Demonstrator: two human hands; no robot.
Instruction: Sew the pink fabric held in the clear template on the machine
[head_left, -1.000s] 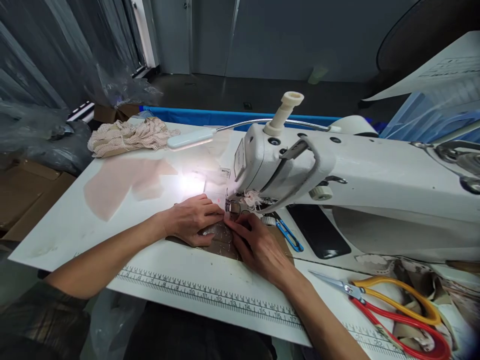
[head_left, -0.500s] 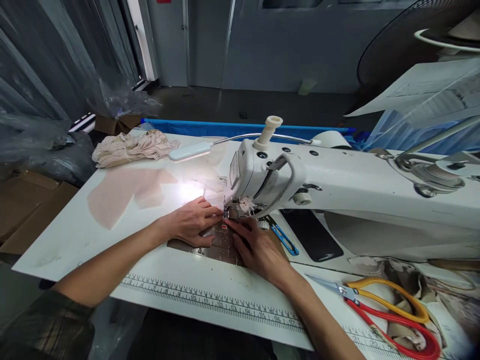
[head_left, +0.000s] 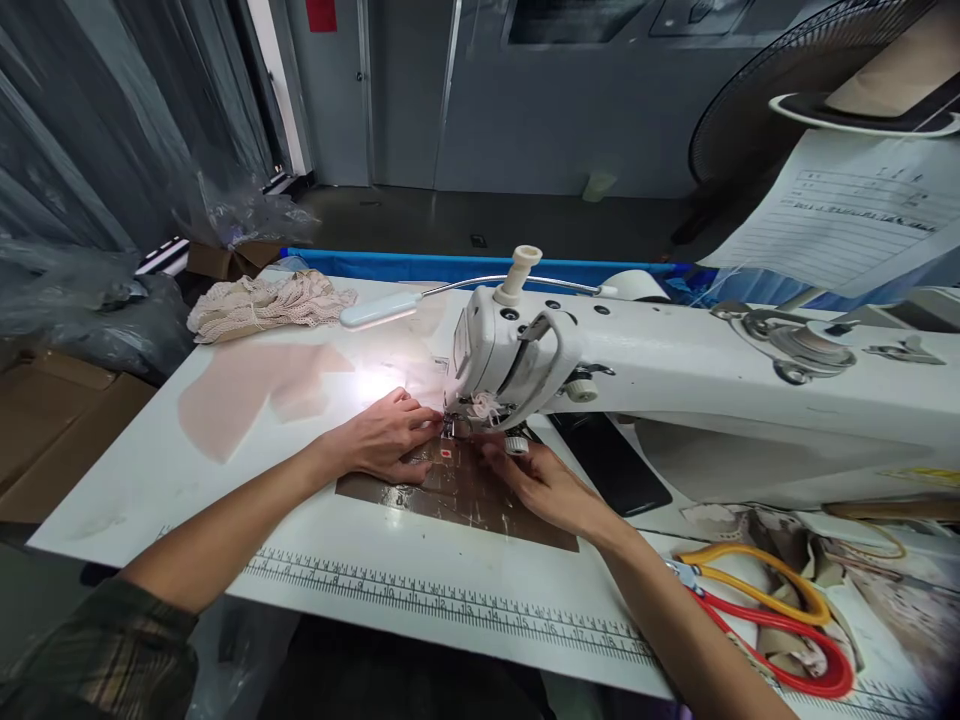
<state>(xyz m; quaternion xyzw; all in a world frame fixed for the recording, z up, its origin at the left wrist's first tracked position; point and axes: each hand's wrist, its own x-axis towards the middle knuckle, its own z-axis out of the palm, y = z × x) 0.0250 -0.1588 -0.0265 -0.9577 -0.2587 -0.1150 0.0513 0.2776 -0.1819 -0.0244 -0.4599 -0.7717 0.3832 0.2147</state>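
Note:
My left hand [head_left: 391,436] lies on the work plate [head_left: 457,505], a brown, shiny sheet under the sewing machine [head_left: 480,345]. Its fingers stretch toward the presser foot [head_left: 450,425], thumb apart, by pale sheer fabric [head_left: 409,365] under the lamp glow. My right hand [head_left: 544,485] is to the right of the foot, beneath the machine head. Its thumb and forefinger reach in beside a white knob [head_left: 516,445]. The other fingertips are hidden, and whether they hold anything does not show.
Scissors [head_left: 757,580] with orange and red handles lie by my right forearm. A black phone [head_left: 611,465] rests under the machine arm. Pale pink cut pieces [head_left: 232,395] and a lace bundle [head_left: 270,305] lie at left. A printed ruler [head_left: 420,600] runs along the table's front edge.
My right hand has shifted right, away from the presser foot, uncovering more of the brown plate. The blue thread snips no longer show. My left hand stays nearly in place; the view tilted slightly.

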